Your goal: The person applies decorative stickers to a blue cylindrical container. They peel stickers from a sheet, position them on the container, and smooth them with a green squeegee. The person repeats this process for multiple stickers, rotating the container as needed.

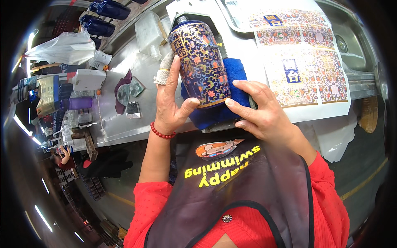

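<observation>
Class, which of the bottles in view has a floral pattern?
The bottle between the left hand and right hand; the others, upper left, look plain dark blue.

So going around the clutter: at 11 o'clock we've got a clear, boxy plastic container on the shiny grey steel bench. Near 10 we see a crumpled, translucent white plastic bag, then just above 9 a white rectangular box right by a purple see-through container. Closer in at that same angle, we spot a maroon cloth. Our silvery metal sink sits around 2, and a straight yellow floor line runs at 4.
</observation>
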`<state>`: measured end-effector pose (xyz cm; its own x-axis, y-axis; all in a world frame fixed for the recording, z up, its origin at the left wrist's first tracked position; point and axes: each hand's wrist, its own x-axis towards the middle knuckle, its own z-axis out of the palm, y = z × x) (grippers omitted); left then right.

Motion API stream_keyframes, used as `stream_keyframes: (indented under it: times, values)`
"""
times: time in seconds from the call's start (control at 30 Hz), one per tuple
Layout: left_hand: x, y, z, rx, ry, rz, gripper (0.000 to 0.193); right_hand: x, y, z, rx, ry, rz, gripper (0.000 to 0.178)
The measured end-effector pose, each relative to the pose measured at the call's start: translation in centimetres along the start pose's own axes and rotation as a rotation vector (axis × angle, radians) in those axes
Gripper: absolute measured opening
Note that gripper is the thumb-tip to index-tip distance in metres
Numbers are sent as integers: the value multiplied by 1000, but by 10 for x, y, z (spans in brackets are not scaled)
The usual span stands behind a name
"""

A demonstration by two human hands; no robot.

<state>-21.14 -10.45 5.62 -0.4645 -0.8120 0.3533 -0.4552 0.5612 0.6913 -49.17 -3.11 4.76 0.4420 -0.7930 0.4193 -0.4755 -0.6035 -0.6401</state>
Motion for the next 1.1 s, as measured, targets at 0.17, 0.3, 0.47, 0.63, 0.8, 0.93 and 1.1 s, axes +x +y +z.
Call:
stream_keyframes:
  times: [0.17,0.3,0.47,0.63,0.8,0.93,1.1]
  values:
    - [1,0,-1,-13,-9,-20,98,7,-2,1,70,38,-37,58]
    - [1,0,-2,13,-16,-10,97,11,-4,7,6,29,-45,59]
    - [3,-1,-2,-1,-2,11,96,10,-4,6,-25,32,-41,58]
    - [6,1,-2,22,35,51,95,23,-3,-1,12,79,-56,52]
    - [-1,-1,-5,133,14,9,100,49,-5,-4,-131,20,-12,51]
    - [-13,-3,-3,150,20,-8,112,64,-4,-11,-92,130,-3,53]
    - [-20,0,8,339,129,44,115,81,6,-14,-122,39,88,57]
